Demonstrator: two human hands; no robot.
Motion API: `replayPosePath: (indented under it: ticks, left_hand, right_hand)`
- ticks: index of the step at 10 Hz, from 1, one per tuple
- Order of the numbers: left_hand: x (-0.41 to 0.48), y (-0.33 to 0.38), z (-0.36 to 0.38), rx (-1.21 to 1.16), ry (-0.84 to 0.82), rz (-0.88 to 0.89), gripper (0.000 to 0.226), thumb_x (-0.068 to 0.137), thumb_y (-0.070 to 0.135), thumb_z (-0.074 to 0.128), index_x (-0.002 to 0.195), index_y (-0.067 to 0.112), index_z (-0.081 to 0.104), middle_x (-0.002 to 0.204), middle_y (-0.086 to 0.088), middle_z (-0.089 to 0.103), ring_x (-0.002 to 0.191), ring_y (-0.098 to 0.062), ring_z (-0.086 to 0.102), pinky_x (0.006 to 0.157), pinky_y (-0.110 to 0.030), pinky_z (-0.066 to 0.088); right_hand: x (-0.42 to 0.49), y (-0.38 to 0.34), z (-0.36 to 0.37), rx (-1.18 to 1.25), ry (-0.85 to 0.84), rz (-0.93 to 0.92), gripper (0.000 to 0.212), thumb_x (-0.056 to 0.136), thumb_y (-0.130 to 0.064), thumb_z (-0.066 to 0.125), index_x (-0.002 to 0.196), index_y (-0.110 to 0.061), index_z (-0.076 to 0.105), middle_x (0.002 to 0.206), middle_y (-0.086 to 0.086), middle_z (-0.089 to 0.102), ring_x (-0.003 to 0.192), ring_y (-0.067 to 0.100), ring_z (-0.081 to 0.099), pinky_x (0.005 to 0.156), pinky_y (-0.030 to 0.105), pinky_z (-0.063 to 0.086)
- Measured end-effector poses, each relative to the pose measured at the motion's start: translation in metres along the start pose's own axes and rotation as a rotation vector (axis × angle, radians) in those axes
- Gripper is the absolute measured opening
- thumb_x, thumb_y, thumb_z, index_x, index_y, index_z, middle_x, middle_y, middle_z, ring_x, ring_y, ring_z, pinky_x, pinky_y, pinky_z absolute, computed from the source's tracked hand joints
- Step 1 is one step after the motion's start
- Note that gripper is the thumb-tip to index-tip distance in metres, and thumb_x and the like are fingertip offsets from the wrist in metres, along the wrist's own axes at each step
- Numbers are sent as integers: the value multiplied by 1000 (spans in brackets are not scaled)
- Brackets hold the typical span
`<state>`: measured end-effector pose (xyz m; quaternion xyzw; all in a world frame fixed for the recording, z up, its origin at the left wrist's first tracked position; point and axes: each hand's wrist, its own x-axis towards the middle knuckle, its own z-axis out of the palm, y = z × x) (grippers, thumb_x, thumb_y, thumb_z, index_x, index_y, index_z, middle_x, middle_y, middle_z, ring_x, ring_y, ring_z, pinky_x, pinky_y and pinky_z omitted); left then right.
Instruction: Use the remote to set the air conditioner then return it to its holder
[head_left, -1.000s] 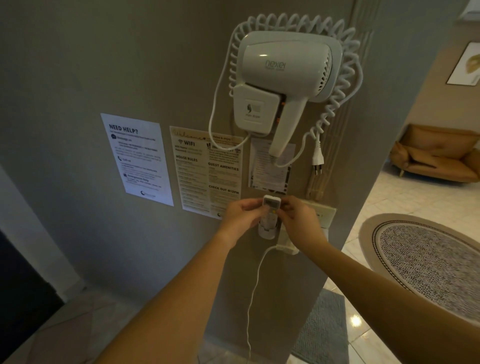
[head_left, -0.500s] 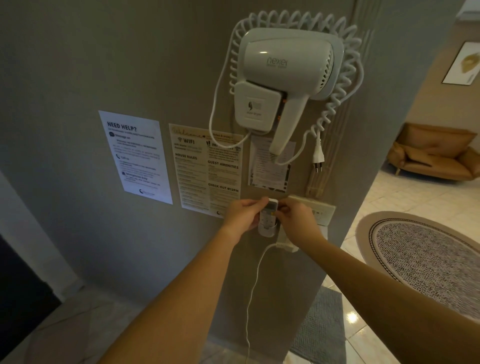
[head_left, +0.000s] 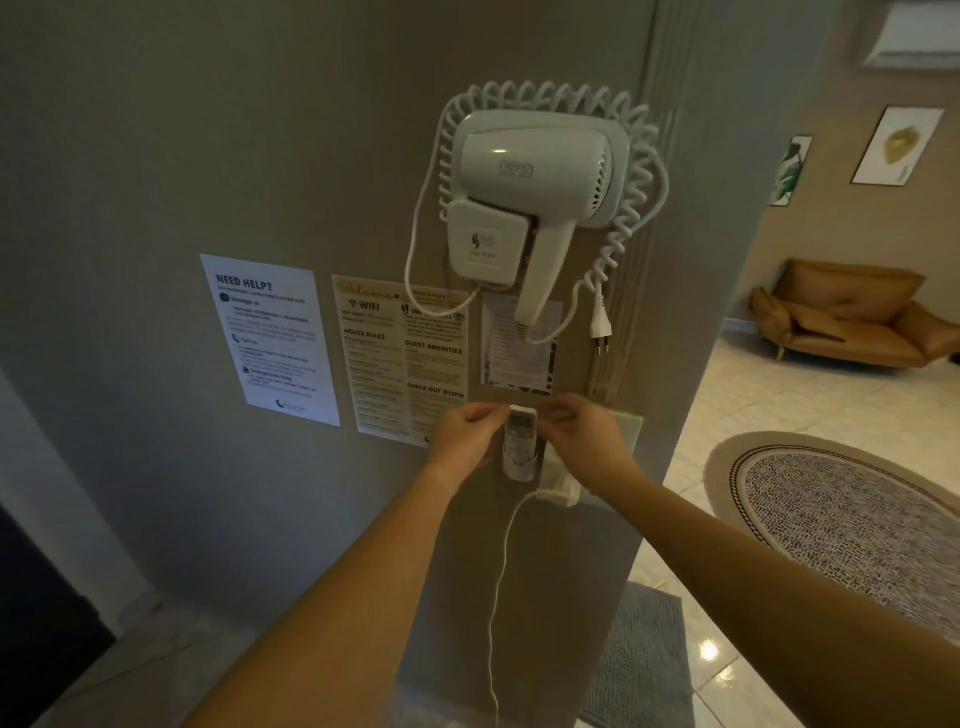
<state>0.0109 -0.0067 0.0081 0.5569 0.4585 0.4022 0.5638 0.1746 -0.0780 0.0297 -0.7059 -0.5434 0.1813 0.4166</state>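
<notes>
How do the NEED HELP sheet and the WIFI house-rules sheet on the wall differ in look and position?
The NEED HELP sheet is white; the WIFI house-rules sheet is cream with tan edging. The NEED HELP sheet hangs clear and fully visible; the house-rules sheet is crossed by the hair dryer's thin cord and partly covered at its lower right corner by the left hand. Both are flat, upright rectangles on the grey wall.

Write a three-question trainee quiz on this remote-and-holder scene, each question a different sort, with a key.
1. True or false: the remote sits partly inside the wall holder.
2. Which hands touch the remote's top? A) left hand only B) right hand only C) both
3. Fill in: the hair dryer hangs ___ the remote.

Key:
1. True; its lower part is in the holder.
2. C; the left hand and right hand pinch it from either side.
3. above
</notes>
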Motion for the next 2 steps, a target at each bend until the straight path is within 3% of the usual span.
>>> replayPosePath:
  ticks: [1,2]
  left_hand:
    - [-10,10,3,11,-7,13,31,95,43,72,120,25,76,119,1,76,114,-23,70,89,-40,62]
    - [-22,21,8,39,1,49,29,97,41,71,120,25,77,118,2,76,112,-21,69,90,-41,61]
  right_hand:
    - [-8,-4,-15,28,-9,-1,38,100,-26,70,135,-14,64,116,2,69,100,16,65,83,25,54]
    - [-17,-7,-29,21,27,-3,39,100,-28,68,137,-15,63,121,4,71,106,21,69,92,41,61]
